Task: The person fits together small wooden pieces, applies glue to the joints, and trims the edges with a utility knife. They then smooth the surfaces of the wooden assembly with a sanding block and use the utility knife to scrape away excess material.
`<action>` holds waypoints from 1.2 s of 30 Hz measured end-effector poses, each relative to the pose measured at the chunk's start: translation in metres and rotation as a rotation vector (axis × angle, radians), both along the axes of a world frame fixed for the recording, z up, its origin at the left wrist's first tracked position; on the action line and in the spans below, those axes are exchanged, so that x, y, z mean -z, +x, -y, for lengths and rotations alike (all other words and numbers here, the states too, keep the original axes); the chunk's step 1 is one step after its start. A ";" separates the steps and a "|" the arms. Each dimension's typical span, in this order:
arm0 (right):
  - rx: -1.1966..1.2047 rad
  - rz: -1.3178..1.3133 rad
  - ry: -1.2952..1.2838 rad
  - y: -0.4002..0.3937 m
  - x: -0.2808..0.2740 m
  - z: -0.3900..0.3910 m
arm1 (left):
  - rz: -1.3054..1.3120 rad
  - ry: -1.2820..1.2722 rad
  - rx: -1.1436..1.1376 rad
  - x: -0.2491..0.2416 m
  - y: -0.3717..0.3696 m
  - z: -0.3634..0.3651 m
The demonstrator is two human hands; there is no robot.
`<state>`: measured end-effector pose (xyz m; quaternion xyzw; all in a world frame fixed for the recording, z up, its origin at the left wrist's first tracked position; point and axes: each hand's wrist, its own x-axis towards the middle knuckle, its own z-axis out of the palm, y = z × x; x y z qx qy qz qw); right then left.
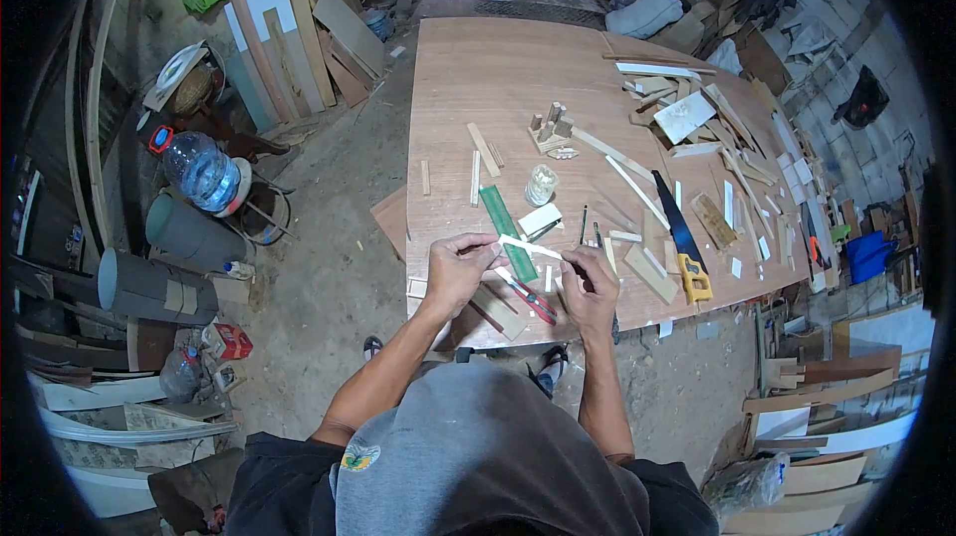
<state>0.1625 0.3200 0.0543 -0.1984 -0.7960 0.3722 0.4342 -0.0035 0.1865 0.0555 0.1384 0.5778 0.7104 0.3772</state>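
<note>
A thin white strip (pixel 531 248) is held up over the near edge of the wooden table (pixel 478 58). My left hand (pixel 460 272) pinches its left end, and my right hand (pixel 592 282) grips its right end. Beneath the strip lies a green ruler (pixel 503 222), slanting away from me. A red-handled tool (pixel 534 305) rests between the hands, close to the table edge. Just beyond them are a small white block (pixel 541 218) and a clear jar (pixel 541 186) with pale contents.
A handsaw (pixel 682 237) with a yellow handle lies right of my right hand. Wood offcuts (pixel 687 118) pile up at the table's far right. A small wooden model (pixel 552 130) stands beyond the jar. A large water bottle (pixel 202 171) is at the left.
</note>
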 end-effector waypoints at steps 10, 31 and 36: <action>-0.004 0.045 -0.001 0.006 -0.017 0.002 | -0.190 -0.070 0.028 0.004 0.006 0.001; 0.010 -0.021 -0.082 0.003 -0.009 0.000 | -0.055 -0.035 -0.011 0.002 0.007 0.002; -0.034 -0.049 -0.032 0.006 -0.002 -0.001 | -0.035 -0.020 -0.028 0.002 0.007 0.004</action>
